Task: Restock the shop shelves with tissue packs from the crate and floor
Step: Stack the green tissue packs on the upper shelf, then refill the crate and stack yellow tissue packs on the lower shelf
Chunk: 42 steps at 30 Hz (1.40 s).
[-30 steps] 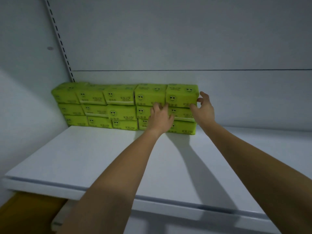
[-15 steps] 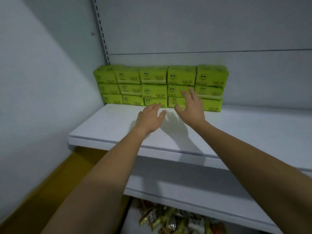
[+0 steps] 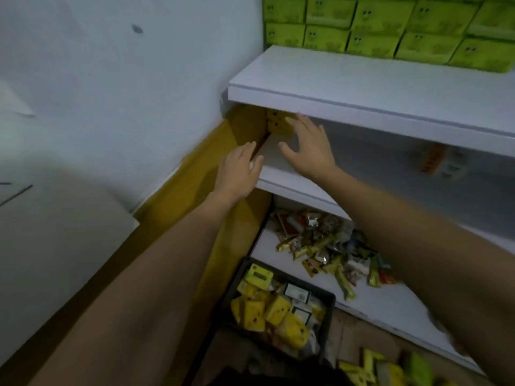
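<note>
- Filling the shelves is the job in hand. The top shelf (image 3: 362, 76) holds a neat wall of green tissue packs (image 3: 384, 26) at the back, with bare room in front.
- The middle shelf (image 3: 292, 188) looks almost bare, so I think this one gets filled next.
- The black crate (image 3: 328, 319) sits on the floor below, full of yellow packs (image 3: 276, 310). More packs on the floor (image 3: 370, 363) lie just beside it.
- The right hand (image 3: 309, 149) reaches into the middle shelf, holding nothing, fingers straight and spread apart.
- The left hand (image 3: 239, 174) is by the shelf's left end, also holding nothing, fingers straight and close together.
- A small yellow stack (image 3: 278, 123) stands in the back corner. I cannot tell if the right fingertips touch it.
- The next move calls for bending down to the crate and grabbing more packs.
</note>
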### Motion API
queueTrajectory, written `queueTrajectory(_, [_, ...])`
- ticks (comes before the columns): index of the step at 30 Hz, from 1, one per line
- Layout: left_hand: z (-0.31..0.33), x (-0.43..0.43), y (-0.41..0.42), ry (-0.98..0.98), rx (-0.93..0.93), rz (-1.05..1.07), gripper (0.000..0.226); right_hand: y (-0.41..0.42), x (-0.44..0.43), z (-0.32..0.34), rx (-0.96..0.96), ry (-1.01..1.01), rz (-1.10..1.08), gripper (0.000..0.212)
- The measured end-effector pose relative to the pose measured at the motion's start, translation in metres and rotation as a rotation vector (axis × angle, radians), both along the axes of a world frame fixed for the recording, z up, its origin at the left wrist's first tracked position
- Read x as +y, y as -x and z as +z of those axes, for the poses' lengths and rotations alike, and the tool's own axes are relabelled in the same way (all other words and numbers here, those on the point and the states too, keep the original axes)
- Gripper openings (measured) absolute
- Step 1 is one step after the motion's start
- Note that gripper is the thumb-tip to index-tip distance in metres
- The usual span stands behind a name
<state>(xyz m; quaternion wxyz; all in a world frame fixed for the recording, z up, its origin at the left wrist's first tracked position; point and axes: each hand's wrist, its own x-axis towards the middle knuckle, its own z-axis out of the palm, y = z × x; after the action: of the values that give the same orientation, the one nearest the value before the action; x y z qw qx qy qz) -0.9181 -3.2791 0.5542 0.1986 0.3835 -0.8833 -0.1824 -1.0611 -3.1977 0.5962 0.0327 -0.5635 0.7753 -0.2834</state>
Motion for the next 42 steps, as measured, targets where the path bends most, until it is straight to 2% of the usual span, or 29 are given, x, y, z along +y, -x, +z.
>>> queueTrajectory(7, [-0.095, 0.032, -0.053, -0.287, -0.132, 0.022, 0.05, -0.05, 0.032, -0.103, -0.087, -0.211, 0.005, 0.056])
queueTrajectory(14, [-0.189, 0.073, -0.073, -0.522, -0.244, 0.025, 0.048, -0.057, 0.093, -0.21, -0.303, -0.469, -0.065, 0.055])
queueTrajectory(22, [-0.287, 0.089, -0.059, -0.658, -0.361, 0.051, 0.048, -0.042, 0.144, -0.323, -0.49, -0.605, -0.157, 0.055])
queueTrajectory(30, [-0.44, 0.118, -0.048, -0.776, -0.431, -0.046, 0.048, -0.055, 0.177, -0.469, -0.601, -0.733, -0.187, 0.057])
queueTrajectory(33, [-0.504, 0.111, -0.045, -0.792, -0.461, -0.079, 0.053, -0.063, 0.17, -0.529, -0.621, -0.74, -0.222, 0.057])
queueTrajectory(36, [-0.562, 0.093, -0.036, -0.75, -0.426, -0.158, 0.068, -0.072, 0.154, -0.591, -0.632, -0.7, -0.278, 0.058])
queueTrajectory(40, [-0.626, 0.067, -0.01, -0.692, -0.351, -0.309, 0.057, -0.078, 0.131, -0.663, -0.634, -0.615, -0.342, 0.062])
queueTrajectory(42, [-0.652, 0.056, 0.003, -0.665, -0.309, -0.381, 0.056, -0.079, 0.121, -0.687, -0.612, -0.532, -0.367, 0.071])
